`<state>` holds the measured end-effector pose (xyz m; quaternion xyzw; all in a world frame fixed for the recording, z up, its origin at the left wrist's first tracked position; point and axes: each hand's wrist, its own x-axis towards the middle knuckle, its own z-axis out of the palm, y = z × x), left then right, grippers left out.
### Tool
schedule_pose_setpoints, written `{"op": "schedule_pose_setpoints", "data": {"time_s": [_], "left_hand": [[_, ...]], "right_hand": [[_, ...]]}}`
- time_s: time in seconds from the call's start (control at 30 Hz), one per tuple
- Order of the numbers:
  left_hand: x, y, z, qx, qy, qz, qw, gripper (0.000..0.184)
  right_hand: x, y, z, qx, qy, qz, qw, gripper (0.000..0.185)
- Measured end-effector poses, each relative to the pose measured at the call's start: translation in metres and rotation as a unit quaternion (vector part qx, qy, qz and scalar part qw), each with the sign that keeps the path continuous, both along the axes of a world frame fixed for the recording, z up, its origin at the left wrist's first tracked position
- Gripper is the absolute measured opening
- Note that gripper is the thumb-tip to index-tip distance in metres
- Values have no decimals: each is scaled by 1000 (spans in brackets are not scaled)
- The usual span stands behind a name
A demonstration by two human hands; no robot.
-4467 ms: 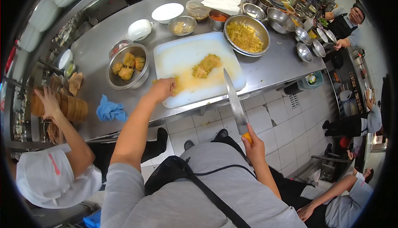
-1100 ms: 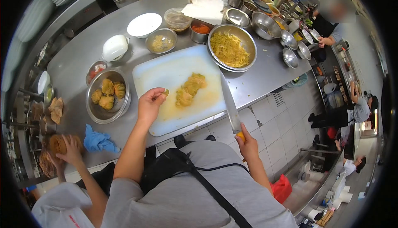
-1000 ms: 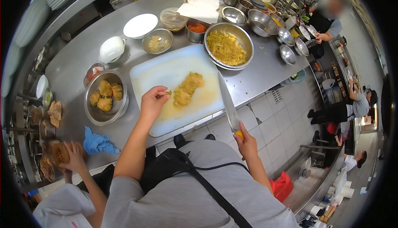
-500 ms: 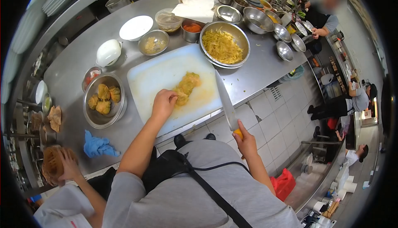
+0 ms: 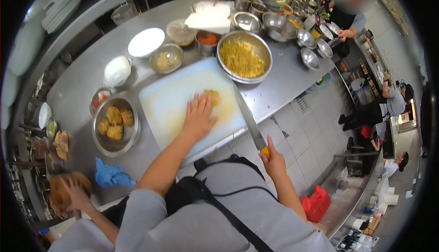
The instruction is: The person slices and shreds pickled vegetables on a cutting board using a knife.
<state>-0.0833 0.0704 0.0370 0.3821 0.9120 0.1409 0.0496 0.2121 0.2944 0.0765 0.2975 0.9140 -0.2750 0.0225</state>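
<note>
My left hand [image 5: 200, 118] lies flat with fingers stretched out, pressing on a limp yellow-green leafy vegetable [image 5: 213, 97] that it mostly covers. Under it is a white cutting board [image 5: 160, 98] with yellowish stains. My right hand [image 5: 275, 158] is closed round the yellow handle of a large kitchen knife [image 5: 250, 123]. The long blade points away from me along the board's right edge. Beyond the board stands a steel bowl [image 5: 270, 65] of shredded yellow-green vegetable. To the left, another steel bowl [image 5: 98, 138] holds several whole vegetable lumps [image 5: 115, 116].
Small bowls, including one with chopped bits [image 5: 167, 61], stand behind the board. A blue cloth [image 5: 111, 173] lies near the left front edge. A co-worker's hand [image 5: 75, 192] touches a brown basket-like object [image 5: 59, 195] at left. Other people stand at the far side and right.
My left hand has gone from pinching the vegetable's near end to lying flat over it, fingers spread. The knife has stayed in my right hand, nearly in place. The view has shifted slightly.
</note>
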Motion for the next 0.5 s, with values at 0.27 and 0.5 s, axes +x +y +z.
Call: {"op": "schedule_pose_setpoints", "data": {"time_s": [0.27,0.5], "left_hand": [[-2,-10,18,57,-35,29,997,94],[-6,17,28,33,-10,69,997,76]], "right_hand": [[-25,17,23,48,14,31,998,47],[-80,81,14,45,102,165,980,30]]}}
